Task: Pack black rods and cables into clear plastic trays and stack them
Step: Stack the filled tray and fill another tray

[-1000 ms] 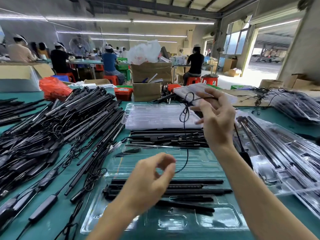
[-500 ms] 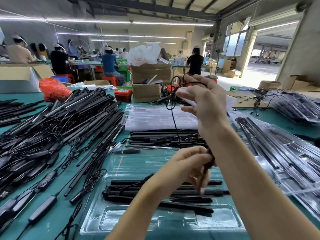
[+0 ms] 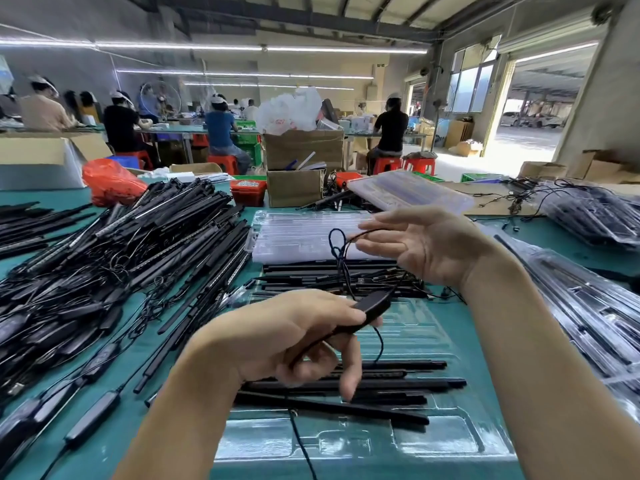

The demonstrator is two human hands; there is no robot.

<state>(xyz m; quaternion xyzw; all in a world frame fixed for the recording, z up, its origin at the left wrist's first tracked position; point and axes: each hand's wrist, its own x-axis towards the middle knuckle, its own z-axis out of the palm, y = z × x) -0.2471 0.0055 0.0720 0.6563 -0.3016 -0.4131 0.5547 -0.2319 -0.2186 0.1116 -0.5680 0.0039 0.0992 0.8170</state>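
A small black controller [image 3: 372, 306] is pinched in the left hand [image 3: 294, 337] at centre frame, fingers curled round it. Its cable [image 3: 341, 258] is looped up to the right hand [image 3: 426, 247], which is held open, fingers straight, the loop caught at the fingertips [image 3: 363, 245]. Directly below, in the lower centre, a clear tray [image 3: 450, 441] is partly filled: several black rods [image 3: 381, 384] are laid across it, and this cable is not yet tucked in. Beyond it, mid-frame, more loose rods [image 3: 311, 271] and a stack of empty trays [image 3: 294, 233] are waiting. At left a big pile [image 3: 104, 258] of rods and cables is left unpacked; at right, packed trays [image 3: 588, 306] are seen. Much is judged still to be done.
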